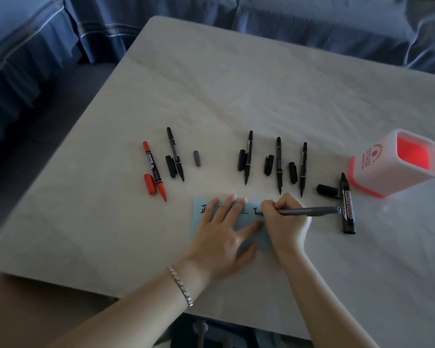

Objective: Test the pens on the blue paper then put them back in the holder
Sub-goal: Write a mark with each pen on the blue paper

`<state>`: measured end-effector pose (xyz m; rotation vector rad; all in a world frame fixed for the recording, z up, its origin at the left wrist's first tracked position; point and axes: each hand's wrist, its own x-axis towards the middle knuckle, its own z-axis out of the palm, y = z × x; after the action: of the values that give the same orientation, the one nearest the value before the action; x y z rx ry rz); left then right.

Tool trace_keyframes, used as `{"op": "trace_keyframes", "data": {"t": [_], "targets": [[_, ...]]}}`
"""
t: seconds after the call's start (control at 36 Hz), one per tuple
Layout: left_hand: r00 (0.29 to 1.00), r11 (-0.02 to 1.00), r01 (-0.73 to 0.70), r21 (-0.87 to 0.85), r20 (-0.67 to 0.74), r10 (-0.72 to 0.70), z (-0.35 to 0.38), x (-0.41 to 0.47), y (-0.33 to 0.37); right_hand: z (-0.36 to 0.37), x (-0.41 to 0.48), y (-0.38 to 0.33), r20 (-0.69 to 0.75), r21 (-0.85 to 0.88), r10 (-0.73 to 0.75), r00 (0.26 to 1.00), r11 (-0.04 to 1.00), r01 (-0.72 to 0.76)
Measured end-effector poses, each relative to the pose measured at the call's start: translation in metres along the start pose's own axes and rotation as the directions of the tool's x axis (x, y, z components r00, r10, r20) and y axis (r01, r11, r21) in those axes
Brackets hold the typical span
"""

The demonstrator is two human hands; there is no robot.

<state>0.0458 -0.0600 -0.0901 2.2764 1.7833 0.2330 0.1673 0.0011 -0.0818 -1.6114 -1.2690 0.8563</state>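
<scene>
Right hand (283, 217) is clamped on a grey pen (309, 211), tip down on the blue paper (199, 222) near the table's front edge; left hand (224, 237) lies flat, fingers apart, pinning it. Pen's long axis points right toward the holder (369, 169), nearer the right hand

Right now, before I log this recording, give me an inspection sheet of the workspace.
Surface: pale table, creased covering.
Job's things: blue paper with black marks; grey pen writing; red pen, four black pens, whiteboard marker uncapped, caps beside; holder empty.
Clutter: lone grey cap.
Grippers: left hand flat on paper; right hand fingers grip the grey pen.
Cables: nothing seen.
Surroundings: blue sofa behind.
</scene>
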Motion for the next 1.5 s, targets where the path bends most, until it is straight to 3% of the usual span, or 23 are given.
{"op": "trace_keyframes", "data": {"t": [0.28,0.72,1.0,1.19,1.33,1.5], "targets": [[1.0,1.0,-0.001,0.007,-0.01,0.001,0.001,0.0,-0.001,0.001,0.001,0.0,-0.032,0.006,-0.002,0.999,1.0,0.002],[1.0,1.0,-0.004,0.004,-0.029,0.004,0.002,0.001,-0.001,0.001,0.0,-0.001,0.033,-0.037,-0.005,0.999,0.999,0.006],[0.997,1.0,-0.015,-0.02,-0.072,0.013,0.005,0.0,-0.002,0.0,0.001,0.001,-0.079,0.009,0.023,0.997,1.0,-0.022],[0.997,1.0,-0.022,0.019,-0.074,0.023,0.006,0.0,-0.002,-0.004,0.004,-0.007,-0.157,0.169,0.105,0.982,0.982,-0.078],[0.997,0.998,-0.044,0.041,-0.062,0.047,0.002,-0.003,-0.002,-0.019,0.015,-0.021,-0.052,0.303,0.27,0.961,0.922,-0.242],[0.998,0.995,-0.058,0.084,-0.018,0.059,-0.001,-0.005,-0.002,-0.041,0.039,-0.042,0.125,0.106,0.312,0.942,0.94,-0.325]]}}
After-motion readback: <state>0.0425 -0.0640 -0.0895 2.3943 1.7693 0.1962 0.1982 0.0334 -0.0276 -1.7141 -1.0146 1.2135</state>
